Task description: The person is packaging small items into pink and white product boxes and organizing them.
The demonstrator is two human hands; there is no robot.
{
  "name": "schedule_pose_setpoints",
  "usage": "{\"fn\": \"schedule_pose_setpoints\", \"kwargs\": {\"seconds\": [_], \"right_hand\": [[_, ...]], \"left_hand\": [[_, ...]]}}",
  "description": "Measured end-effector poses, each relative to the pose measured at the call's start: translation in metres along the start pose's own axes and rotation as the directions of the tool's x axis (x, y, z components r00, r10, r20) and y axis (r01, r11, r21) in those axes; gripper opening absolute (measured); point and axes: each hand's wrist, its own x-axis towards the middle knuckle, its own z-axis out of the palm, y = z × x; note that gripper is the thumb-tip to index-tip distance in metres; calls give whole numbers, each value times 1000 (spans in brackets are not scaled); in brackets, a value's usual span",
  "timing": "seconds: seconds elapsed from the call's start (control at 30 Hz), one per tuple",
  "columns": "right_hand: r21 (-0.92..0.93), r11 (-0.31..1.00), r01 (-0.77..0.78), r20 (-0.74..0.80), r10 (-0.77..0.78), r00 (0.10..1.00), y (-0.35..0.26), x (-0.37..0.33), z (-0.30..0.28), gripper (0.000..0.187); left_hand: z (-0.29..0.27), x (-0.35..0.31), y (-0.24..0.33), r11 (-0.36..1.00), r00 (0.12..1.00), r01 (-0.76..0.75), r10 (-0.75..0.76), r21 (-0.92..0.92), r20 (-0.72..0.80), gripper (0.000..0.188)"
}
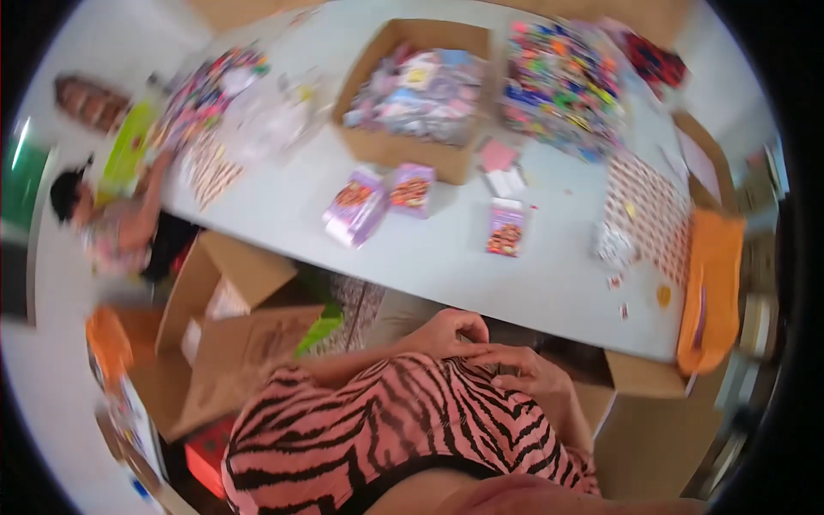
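In front of my striped pink-and-black top, my two hands meet just short of the table's near edge. My left hand has its fingers curled inward; whatever may be inside them is hidden. Reaching in from the right, my right hand touches the left at the fingertips, its fingers stretched out and a little apart against the top. Nearest on the table stands a small purple-and-white carton with a food picture. Two similar purple boxes, one larger and one smaller, are farther left.
On the white table are a cardboard box of small packets, a clear bag of colourful pieces and a patterned sheet. An orange bag hangs at right. Open cartons flank me. Another person sits at left.
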Motion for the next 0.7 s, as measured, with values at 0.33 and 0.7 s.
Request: {"fn": "schedule_pose_setpoints", "kwargs": {"seconds": [0.33,0.7], "right_hand": [[-2,1000,-27,-36,27,999,10,0,-15,38],[161,987,28,-83,-14,996,27,-6,-7,35]], "left_hand": [[17,3,-10,961,997,69,-78,-269,-23,15],[20,1,-30,981,995,69,-81,-180,-59,19]]}}
